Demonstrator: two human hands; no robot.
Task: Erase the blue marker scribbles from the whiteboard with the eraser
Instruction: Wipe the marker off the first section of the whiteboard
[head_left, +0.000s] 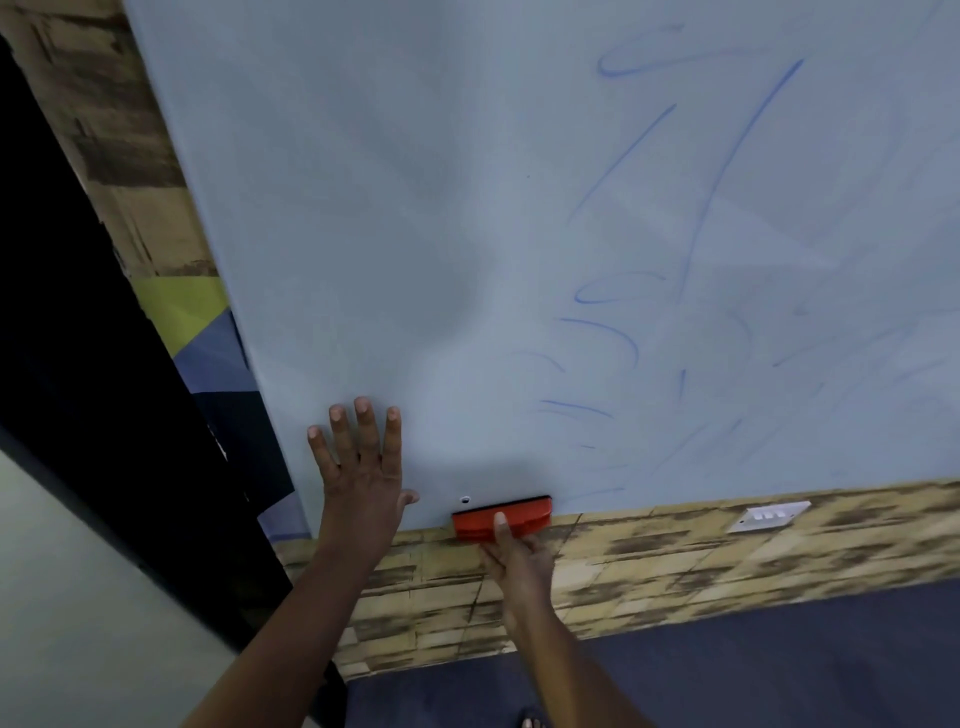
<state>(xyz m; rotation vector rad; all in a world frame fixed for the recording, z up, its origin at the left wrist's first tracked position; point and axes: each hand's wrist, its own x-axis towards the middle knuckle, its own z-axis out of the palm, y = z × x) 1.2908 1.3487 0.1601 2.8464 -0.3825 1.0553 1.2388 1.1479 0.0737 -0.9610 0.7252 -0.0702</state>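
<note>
A large whiteboard (389, 208) fills most of the head view. Blue marker scribbles (696, 249) run down its right half, some sharp, some smeared pale. A red eraser with a black pad (478, 521) lies against the board's bottom edge. My right hand (519, 561) grips the eraser from below, thumb over its red back. My left hand (361, 467) presses flat on the board to the left of the eraser, fingers spread and straight. The left half of the board shows no marks.
Below the board runs a wall with a tan brick pattern (675, 561) and a white switch plate (769, 516). A dark blue floor (779, 660) lies beneath. A dark panel and a coloured patch (202, 332) stand at the left.
</note>
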